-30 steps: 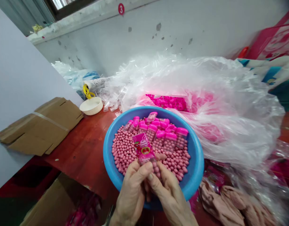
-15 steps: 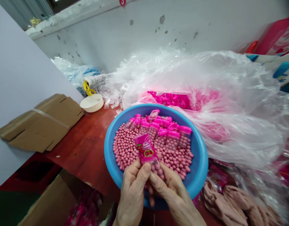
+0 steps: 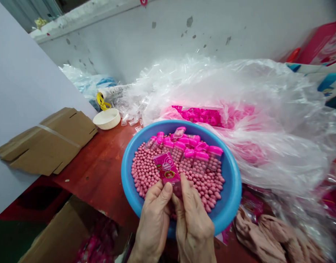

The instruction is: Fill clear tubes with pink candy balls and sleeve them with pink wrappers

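Both my hands hold a small printed magenta packet (image 3: 167, 167) over the near part of a blue basin (image 3: 127, 171). My left hand (image 3: 154, 219) pinches its left lower edge, thumb on top. At its lower right, the fingers of my right hand (image 3: 193, 219) close against the packet, hiding its lower end. Pink candy balls (image 3: 146, 170) fill much of the basin. Several clear plastic containers with bright pink caps (image 3: 202, 156) lie on the balls at the back of the basin, some with pink balls inside or behind them.
Flattened cardboard (image 3: 47, 142) and a white round lid (image 3: 107, 119) lie left on the red table (image 3: 107, 160). Large clear plastic bags (image 3: 266, 87) with pink pieces are heaped behind and right. A brownish-pink cloth (image 3: 277, 233) is at right; an open carton (image 3: 58, 230) stands below left.
My right hand has turned more upright, its fingers now along the packet's right side. The packet has shifted slightly left and up, and the balls seen in its lower end are now covered.
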`<action>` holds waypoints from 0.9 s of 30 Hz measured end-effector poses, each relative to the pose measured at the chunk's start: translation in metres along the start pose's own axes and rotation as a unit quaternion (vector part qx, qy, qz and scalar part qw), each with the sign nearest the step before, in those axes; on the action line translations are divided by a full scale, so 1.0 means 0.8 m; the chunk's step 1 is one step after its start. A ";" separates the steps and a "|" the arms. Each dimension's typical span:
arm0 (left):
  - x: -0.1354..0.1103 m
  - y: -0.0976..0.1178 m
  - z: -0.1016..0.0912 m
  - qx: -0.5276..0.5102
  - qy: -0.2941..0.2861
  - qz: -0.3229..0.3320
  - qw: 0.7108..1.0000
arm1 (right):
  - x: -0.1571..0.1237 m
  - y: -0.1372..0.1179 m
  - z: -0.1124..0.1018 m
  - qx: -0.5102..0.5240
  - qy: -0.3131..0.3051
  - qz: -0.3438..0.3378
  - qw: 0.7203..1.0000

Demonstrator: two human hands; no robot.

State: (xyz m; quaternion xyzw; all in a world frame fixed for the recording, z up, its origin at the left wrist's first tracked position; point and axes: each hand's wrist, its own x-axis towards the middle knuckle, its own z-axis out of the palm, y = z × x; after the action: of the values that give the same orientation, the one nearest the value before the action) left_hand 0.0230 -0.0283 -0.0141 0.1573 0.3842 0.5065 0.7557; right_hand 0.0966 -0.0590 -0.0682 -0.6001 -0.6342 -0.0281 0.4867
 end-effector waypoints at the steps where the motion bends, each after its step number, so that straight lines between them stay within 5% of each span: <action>1: 0.000 0.000 -0.001 -0.006 -0.002 -0.003 1.000 | -0.001 0.000 0.000 0.003 0.008 0.002 1.000; 7: 0.000 0.003 0.003 -0.021 0.035 0.009 0.999 | 0.003 -0.003 -0.008 0.046 0.014 0.036 0.998; 10: 0.000 0.004 0.008 -0.021 0.035 0.006 0.999 | 0.010 -0.003 -0.017 0.130 -0.028 0.137 0.982; 12: 0.000 0.003 0.009 -0.017 0.037 0.014 0.999 | 0.016 -0.004 -0.025 0.263 -0.061 0.265 0.926; 14: -0.001 -0.001 0.007 -0.008 0.073 0.044 0.996 | 0.023 -0.005 -0.031 0.384 -0.077 0.377 0.839; 17: -0.003 -0.007 0.000 0.048 0.101 0.089 0.990 | 0.032 -0.010 -0.037 0.444 -0.060 0.444 0.776; 21: -0.006 -0.014 -0.011 0.164 0.059 0.150 0.973 | 0.035 -0.014 -0.038 0.445 -0.025 0.464 0.765; 27: -0.007 -0.012 -0.014 0.256 0.057 0.211 0.942 | 0.026 -0.009 -0.037 0.413 -0.030 0.438 0.798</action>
State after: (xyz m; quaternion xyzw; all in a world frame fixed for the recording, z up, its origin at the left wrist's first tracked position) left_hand 0.0198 -0.0394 -0.0249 0.3939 0.5016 0.5465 0.5427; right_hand 0.1122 -0.0636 -0.0352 -0.5568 -0.2692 0.4705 0.6294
